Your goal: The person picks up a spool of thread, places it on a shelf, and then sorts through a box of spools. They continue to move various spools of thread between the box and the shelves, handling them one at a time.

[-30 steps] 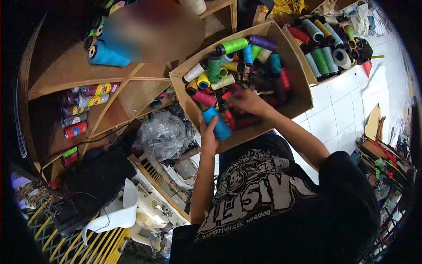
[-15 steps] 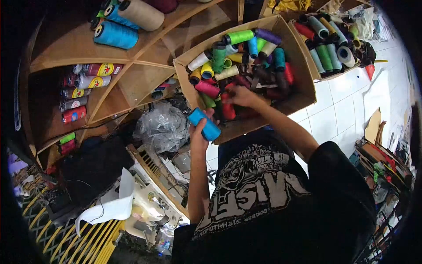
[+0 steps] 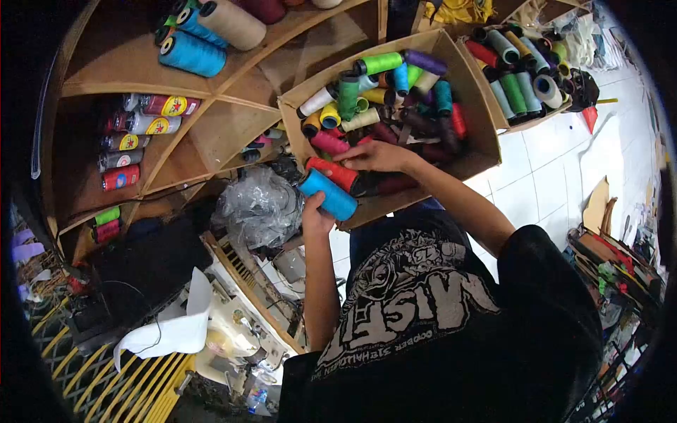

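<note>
My left hand (image 3: pixel 319 217) is closed around a blue thread spool (image 3: pixel 330 195), thumb across its side, at the near left corner of a cardboard box (image 3: pixel 474 156). Tilted against the blue spool, a red thread spool (image 3: pixel 333 175) reaches over the box's edge; the left fingers behind it are mostly hidden. My right hand (image 3: pixel 381 156) hovers right above the red spool with its fingers stretched to the left, close to a pink spool (image 3: pixel 329 143). Green, yellow, purple, teal and dark brown spools fill the box.
A second box of spools (image 3: pixel 520 95) stands to the right on white floor tiles. Wooden shelves (image 3: pixel 211 141) at the left hold more spools and several cans (image 3: pixel 155 125). A crumpled clear plastic bag (image 3: pixel 257 204) lies left of my left hand, above a cluttered sewing machine (image 3: pixel 240 345).
The red spool has come from inside the box to the left, up against the blue one. My right hand has shifted slightly left and its fingers have straightened.
</note>
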Demonstrator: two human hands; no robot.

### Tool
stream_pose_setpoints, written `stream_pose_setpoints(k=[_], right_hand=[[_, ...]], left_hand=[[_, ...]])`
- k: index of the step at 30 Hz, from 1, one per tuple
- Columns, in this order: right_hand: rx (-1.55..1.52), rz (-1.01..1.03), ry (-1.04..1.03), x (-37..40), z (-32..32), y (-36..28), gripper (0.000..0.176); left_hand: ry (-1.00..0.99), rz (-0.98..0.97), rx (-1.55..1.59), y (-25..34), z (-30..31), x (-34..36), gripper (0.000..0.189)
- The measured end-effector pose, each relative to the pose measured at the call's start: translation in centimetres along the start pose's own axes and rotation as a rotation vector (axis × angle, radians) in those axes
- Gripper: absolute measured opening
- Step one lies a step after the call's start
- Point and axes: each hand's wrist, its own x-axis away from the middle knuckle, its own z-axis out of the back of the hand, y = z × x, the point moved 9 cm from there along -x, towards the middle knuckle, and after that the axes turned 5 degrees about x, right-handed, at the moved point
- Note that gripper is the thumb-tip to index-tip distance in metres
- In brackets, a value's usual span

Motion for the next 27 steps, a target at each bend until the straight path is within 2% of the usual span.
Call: stream_pose_setpoints(k=[2, 5, 6, 8, 9, 11, 14, 17, 19, 21, 23, 27], right_hand=[[-0.225, -0.178, -0.108, 0.3, -1.2, 3.8, 0.048], [0.503, -0.165, -0.198, -1.0, -2.4, 13.2, 0.074], [0.675, -0.227, -0.173, -1.1, -3.4, 16.0, 0.078], [1.026, -0.340, -0.127, -1.0, -4.8, 19.4, 0.085], [0.976, -0.388, -0.182, -0.6, -5.2, 19.1, 0.088], [0.887, -0.471, -0.297, 0.0, -5.3, 17.7, 0.092], [0.967, -0.467, -0.455, -0.3, -5.5, 18.6, 0.098], [0.798, -0.591, -0.552, 0.4, -4.6, 16.4, 0.103], [0.903, -0.513, -0.572, 0.3, -6.1, 20.0, 0.110], [0.902, -0.522, -0.559, 0.6, -5.8, 19.7, 0.109], [0.787, -0.616, -0.521, 2.2, -4.4, 15.8, 0.102], [0.628, -0.435, -0.512, 1.5, -5.5, 16.0, 0.103]], left_hand=[[-0.040, -0.017, -0.079, 0.1, 1.9, -0.1, 0.065], [-0.059, -0.060, -0.075, 1.2, -0.4, 0.6, 0.062], [-0.027, -0.108, -0.210, 2.0, -0.2, 0.8, 0.066], [-0.047, -0.057, -0.390, 2.7, -1.1, 1.1, 0.068], [-0.045, -0.031, -0.482, 2.9, -1.1, 1.6, 0.070], [-0.045, -0.034, -0.363, 2.7, -0.7, 2.0, 0.072], [0.014, -0.091, -0.191, 2.3, 2.0, 2.3, 0.080], [-0.077, -0.171, -0.001, 4.0, -2.1, 3.2, 0.091], [-0.075, -0.227, -0.013, 5.0, -1.7, 3.5, 0.095], [-0.094, -0.278, -0.008, 6.0, -0.9, 3.6, 0.097], [-0.101, -0.313, -0.005, 6.8, -0.6, 3.7, 0.096], [-0.141, -0.357, 0.054, 8.8, -2.1, 4.2, 0.093]])
